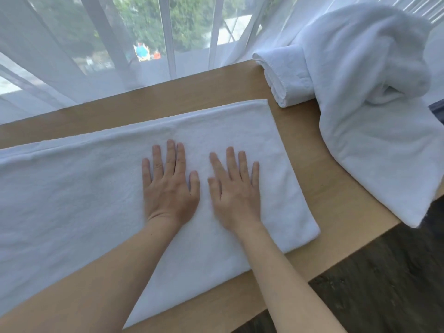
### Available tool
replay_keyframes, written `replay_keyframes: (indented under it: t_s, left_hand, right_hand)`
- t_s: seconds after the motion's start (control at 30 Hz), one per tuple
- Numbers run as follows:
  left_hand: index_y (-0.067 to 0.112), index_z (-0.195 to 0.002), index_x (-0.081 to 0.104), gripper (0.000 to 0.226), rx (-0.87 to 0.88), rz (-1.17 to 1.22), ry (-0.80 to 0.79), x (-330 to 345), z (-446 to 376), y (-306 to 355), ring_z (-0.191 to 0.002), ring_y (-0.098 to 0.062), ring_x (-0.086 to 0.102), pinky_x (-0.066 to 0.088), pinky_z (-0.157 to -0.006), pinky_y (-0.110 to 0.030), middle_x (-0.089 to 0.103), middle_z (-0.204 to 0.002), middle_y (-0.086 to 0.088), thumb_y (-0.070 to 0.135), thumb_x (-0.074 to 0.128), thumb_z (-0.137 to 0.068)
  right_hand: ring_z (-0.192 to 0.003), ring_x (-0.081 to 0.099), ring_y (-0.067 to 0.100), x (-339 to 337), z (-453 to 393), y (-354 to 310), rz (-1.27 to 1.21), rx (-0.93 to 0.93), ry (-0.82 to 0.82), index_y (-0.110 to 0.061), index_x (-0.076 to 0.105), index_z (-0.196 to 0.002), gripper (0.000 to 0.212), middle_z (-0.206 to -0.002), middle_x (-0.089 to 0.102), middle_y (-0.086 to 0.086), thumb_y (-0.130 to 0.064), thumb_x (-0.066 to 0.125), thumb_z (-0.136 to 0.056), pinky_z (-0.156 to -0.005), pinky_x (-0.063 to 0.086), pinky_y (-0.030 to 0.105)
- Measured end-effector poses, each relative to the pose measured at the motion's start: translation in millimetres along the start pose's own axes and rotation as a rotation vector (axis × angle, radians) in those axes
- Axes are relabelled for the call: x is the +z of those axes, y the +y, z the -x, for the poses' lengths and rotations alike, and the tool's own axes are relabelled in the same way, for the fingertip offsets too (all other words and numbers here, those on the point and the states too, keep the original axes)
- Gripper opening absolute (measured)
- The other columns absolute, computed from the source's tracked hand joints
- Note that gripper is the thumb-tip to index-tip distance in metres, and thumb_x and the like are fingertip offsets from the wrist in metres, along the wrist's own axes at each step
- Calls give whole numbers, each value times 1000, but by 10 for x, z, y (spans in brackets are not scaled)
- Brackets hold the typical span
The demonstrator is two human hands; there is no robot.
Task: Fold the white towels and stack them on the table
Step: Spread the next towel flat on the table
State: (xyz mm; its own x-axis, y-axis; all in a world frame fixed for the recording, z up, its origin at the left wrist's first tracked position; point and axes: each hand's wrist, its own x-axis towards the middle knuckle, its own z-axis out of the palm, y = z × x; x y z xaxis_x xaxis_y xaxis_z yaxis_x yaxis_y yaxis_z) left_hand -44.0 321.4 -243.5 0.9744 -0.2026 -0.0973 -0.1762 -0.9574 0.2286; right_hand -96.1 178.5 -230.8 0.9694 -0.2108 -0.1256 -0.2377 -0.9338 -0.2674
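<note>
Both forearms are bare up to the picture's lower edge, with no sleeve in view. The left hand [169, 188] and right hand [236, 193] wear no gloves, rings or watch.

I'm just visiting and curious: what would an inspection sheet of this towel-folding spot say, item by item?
Surface: wooden table, bare wood showing around the towels.
Job's things: long white towel spread flat on the table; folded towel at the far right edge; loose towel heap partly over it and hanging past the table's right edge.
Clutter: nothing seen.
Hands: left hand and right hand lie flat, fingers straight, on the long towel.
Cables: nothing seen.
Surroundings: sheer curtain over a window; dark floor.
</note>
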Motion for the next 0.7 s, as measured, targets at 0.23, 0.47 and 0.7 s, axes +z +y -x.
replay_keyframes:
  t_s: [0.23,0.47,0.7]
  left_hand:
    - [17,-161,12,72,17,5,32,27,1,-32,-155,-27,1,-5,-123,-42,10,-169,-2,49,21,-97]
    - [17,-161,13,70,49,47,14,-14,45,-26,-156,-25,0,-3,-125,-47,10,-169,-4,46,19,-98]
    - [12,-156,31,61,211,117,-19,-113,278,-48,-155,-27,12,3,-125,-43,21,-166,-10,35,28,-101]
  right_hand:
    - [-155,-8,21,-267,-15,879,90,400,14,-36,-4,-159,60,-169,-5,2,-53,12,-104,-123,-5,50]
    - [-155,-9,18,30,728,362,60,-35,-44,-41,1,-159,61,-169,-7,-3,-59,15,-102,-124,-2,49]
    - [-154,-7,21,-208,647,1037,50,351,-45,-38,-7,-158,62,-169,-6,1,-58,8,-102,-124,-3,47]
